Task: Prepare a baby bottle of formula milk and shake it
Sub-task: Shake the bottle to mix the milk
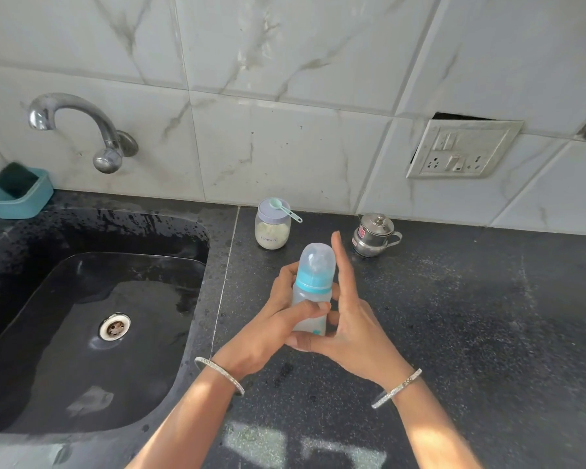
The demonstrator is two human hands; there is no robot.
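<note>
While a person stands at a dark kitchen counter point(454, 316) beside a sink point(92, 333), a capped baby bottle point(313, 286) is held upright between both hands, above the counter. The left hand point(271, 328) wraps its fingers around the lower body, thumb across the front. The right hand point(349, 319) lies flat against the bottle's right side, fingers straight and pointing up along its long axis, not curled. A formula jar point(273, 228) and steel pot point(374, 235) stand behind, well apart from it.
</note>
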